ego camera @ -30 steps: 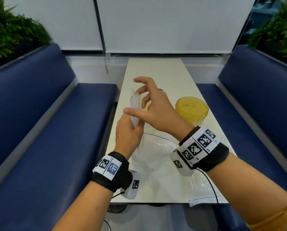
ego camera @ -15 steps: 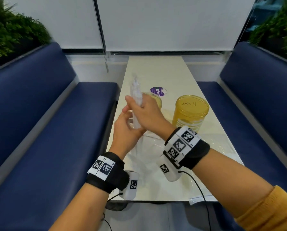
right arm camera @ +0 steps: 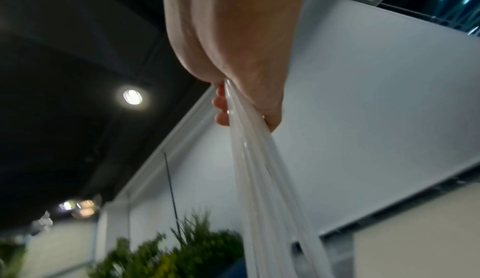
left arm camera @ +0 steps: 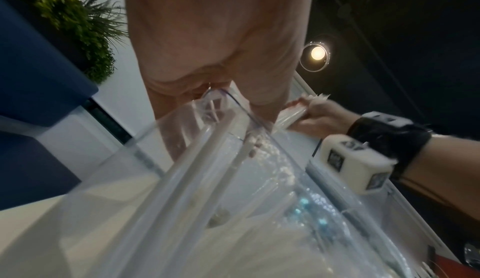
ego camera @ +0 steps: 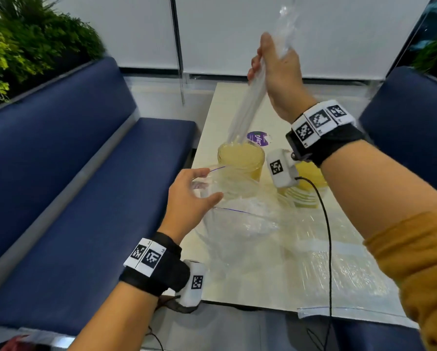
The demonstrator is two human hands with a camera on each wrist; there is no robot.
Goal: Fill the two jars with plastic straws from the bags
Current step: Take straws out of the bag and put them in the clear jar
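My right hand (ego camera: 273, 64) is raised high over the table and grips a bundle of clear plastic straws (ego camera: 248, 107) near their top. The straws hang down at a slant, and their lower ends reach the mouth of the left yellow jar (ego camera: 240, 160). The right wrist view shows fingers wrapped round the straws (right arm camera: 259, 169). My left hand (ego camera: 194, 196) holds the open mouth of a clear zip bag (ego camera: 237, 224) beside that jar. In the left wrist view the bag (left arm camera: 233, 200) has a few straws inside. A second yellow jar (ego camera: 311, 188) stands to the right, partly hidden by my right wrist camera.
Another clear bag of straws (ego camera: 344, 274) lies at the table's front right, overhanging the edge. A purple sticker (ego camera: 256, 139) sits behind the jars on the narrow cream table (ego camera: 227, 110). Blue benches (ego camera: 85, 198) flank both sides, with plants behind them.
My right hand has pulled the straw bundle up out of the bag and lifted it over the left jar. My left hand has dropped from the straws to the bag's mouth.
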